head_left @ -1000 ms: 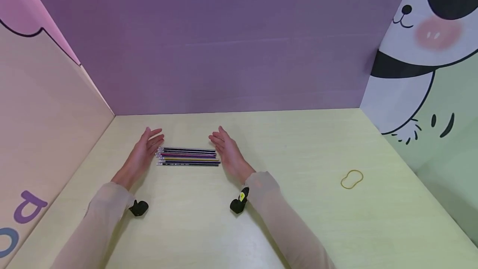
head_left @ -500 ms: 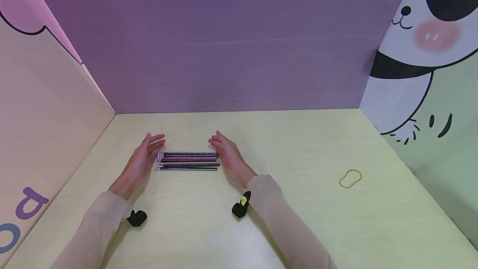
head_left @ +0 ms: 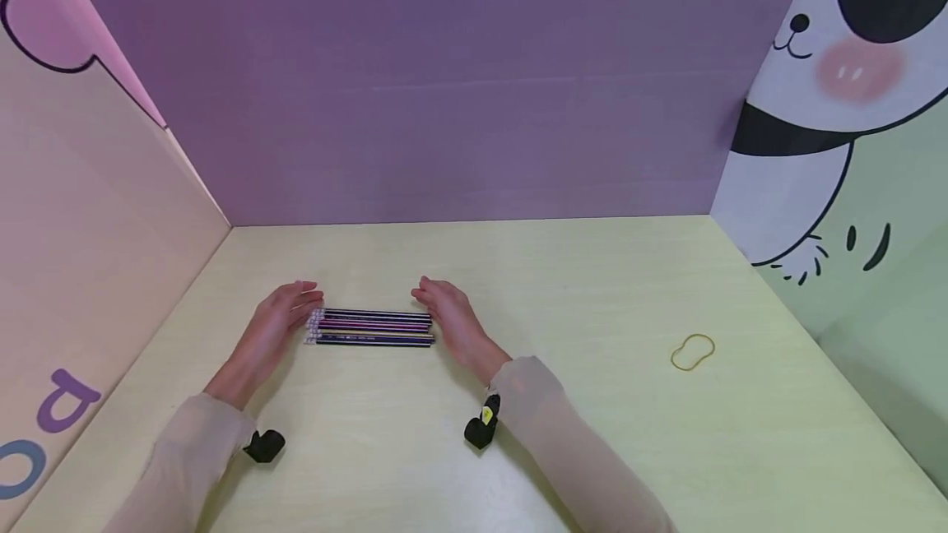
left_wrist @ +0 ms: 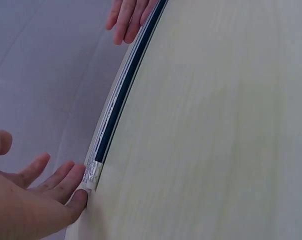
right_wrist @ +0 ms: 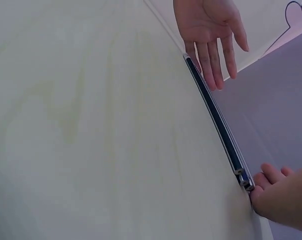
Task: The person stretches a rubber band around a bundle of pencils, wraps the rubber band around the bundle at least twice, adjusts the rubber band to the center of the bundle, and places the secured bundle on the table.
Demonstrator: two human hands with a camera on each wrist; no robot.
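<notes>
On pale tabletop (head_left: 578,303): mostly dark pencils (head_left: 374,326) side by side, whitish ends (head_left: 313,326).

Pencils (head_left: 374,326) packed too close to count, head view. Left wrist view: their far ends run past the top edge; left hand (left_wrist: 41,205) cropped at left. Right hand (right_wrist: 278,195) cropped at right, possibly touching pencil tips, contact unclear. Sleeves (head_left: 573,455) cut by bottom edge; panda drawing (head_left: 852,72) cut too.

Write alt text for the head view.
Mostly dark pencils lie side by side on a pale tabletop, a person's left hand at one end and right hand at the other. A yellow loop lies apart to the right; a purple wall stands behind.
</notes>
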